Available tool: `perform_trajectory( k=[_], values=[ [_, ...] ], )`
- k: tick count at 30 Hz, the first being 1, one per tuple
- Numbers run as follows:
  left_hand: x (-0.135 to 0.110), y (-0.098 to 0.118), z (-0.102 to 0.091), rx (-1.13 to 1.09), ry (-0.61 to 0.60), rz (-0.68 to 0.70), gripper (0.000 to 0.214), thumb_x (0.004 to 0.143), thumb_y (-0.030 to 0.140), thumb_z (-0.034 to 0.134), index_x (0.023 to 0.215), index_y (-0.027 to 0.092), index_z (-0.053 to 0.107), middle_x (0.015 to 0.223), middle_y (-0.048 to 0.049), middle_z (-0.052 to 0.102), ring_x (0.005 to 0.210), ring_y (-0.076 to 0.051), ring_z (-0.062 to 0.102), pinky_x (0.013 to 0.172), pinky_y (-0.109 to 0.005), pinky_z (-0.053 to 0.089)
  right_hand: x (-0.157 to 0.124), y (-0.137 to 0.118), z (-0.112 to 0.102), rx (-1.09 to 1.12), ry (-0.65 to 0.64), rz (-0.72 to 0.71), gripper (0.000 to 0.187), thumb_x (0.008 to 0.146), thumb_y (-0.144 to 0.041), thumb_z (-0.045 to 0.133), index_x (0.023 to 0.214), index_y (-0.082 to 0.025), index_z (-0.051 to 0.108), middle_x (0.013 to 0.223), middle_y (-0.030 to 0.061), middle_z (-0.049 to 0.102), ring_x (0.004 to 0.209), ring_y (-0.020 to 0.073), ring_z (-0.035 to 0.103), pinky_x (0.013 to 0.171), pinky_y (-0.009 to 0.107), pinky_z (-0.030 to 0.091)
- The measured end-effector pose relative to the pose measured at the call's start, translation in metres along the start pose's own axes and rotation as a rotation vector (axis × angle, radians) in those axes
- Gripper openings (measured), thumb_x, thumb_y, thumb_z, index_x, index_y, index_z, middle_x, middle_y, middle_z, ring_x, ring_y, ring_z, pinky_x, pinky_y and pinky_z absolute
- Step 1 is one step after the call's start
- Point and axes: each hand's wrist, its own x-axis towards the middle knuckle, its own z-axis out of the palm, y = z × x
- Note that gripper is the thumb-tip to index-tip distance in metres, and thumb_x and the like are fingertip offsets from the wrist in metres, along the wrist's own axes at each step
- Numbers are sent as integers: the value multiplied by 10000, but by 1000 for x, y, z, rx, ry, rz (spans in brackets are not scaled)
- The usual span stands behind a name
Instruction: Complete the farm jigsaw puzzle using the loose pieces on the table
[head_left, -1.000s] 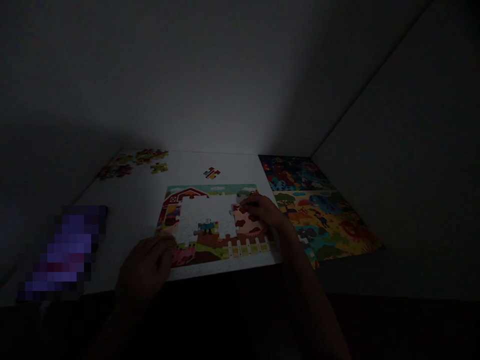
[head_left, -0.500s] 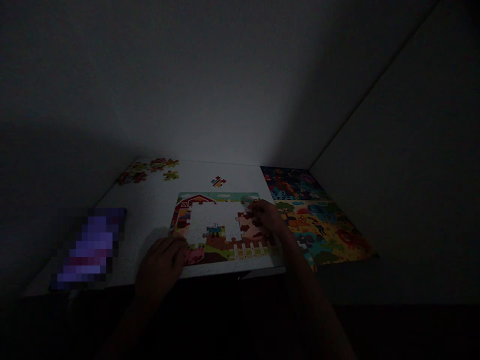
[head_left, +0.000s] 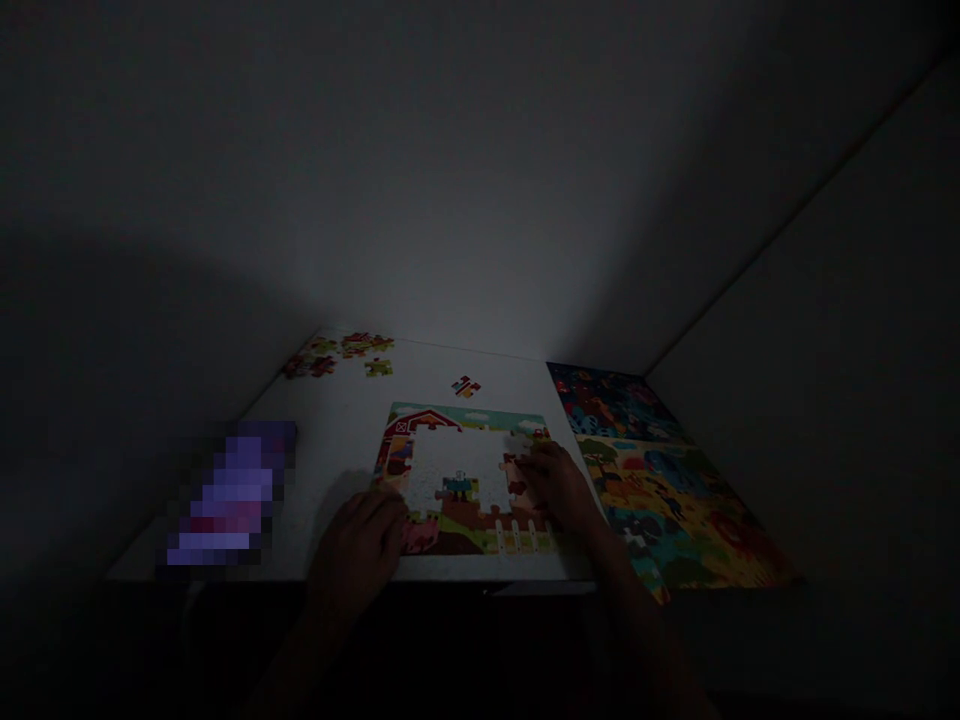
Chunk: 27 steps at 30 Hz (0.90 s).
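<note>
A partly assembled farm jigsaw puzzle (head_left: 450, 541) lies on the white table, its border joined around a gap. Inside the gap, a small teal and green piece (head_left: 459, 488) joins the lower part. My left hand (head_left: 360, 545) rests at the puzzle's lower left edge, fingers bent and together against it. Over the right side, my right hand (head_left: 559, 485) has its fingers pinched at a brown-spotted pink puzzle piece (head_left: 519, 488). The hand hides part of that area, and the dim light blurs its fingertips.
Loose puzzle pieces (head_left: 360, 345) are heaped at the table's back left. A few red and blue pieces (head_left: 466, 386) lie behind the puzzle. Right of it are a dark picture puzzle (head_left: 607, 400) and a savanna puzzle (head_left: 675, 500). A pixelated purple screen (head_left: 232, 490) is at left.
The view has shifted, so everything appears farther right and lower. My right fingertips have moved slightly toward me over the puzzle's right side. My left hand stays at the lower left edge.
</note>
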Motion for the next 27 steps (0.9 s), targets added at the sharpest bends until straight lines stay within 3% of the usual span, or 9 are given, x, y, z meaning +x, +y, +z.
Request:
perform_trajectory(
  k=[4,7,12,19,23,27],
  values=[
    [-2,0,2,-8,-8,-43,283,917,133,399,790,204,641,843,-44,695,792,-212,623,759,-355,503,25,-4,-5,62,33,23,214,846,-318,541,867,-229,734,960,101,672,869,251,649,794,392,532],
    [-5,0,4,-1,-18,-51,261,905,110,409,819,201,638,862,-45,690,799,-212,618,756,-359,504,61,-21,8,87,75,17,231,852,-306,515,940,-223,713,966,91,684,843,234,653,799,384,530],
    [-7,4,5,-24,-2,-56,222,895,80,439,797,193,604,827,-39,668,793,-200,609,761,-347,514,147,-81,68,81,-93,-149,252,864,-270,550,1042,-191,710,1045,91,692,937,207,656,890,341,497],
    [-15,4,16,-80,52,-109,159,862,91,495,806,191,604,829,-60,655,783,-205,604,682,-337,539,252,-181,156,-105,-213,-216,452,925,-333,531,1346,-168,553,1342,153,581,1183,256,582,973,345,463],
    [-34,-6,40,-65,54,-50,130,868,187,534,816,231,645,828,-99,653,778,-234,616,652,-381,556,284,-205,184,-172,-225,-248,442,956,-322,443,1372,-193,520,1405,151,532,1268,312,509,1020,474,418],
    [-51,-12,58,-63,10,-35,123,860,235,557,828,279,667,826,-106,657,804,-261,630,653,-419,566,298,-207,194,-210,-242,-353,446,942,-428,489,1352,-258,533,1460,96,494,1329,315,439,1069,519,345]
  ],
)
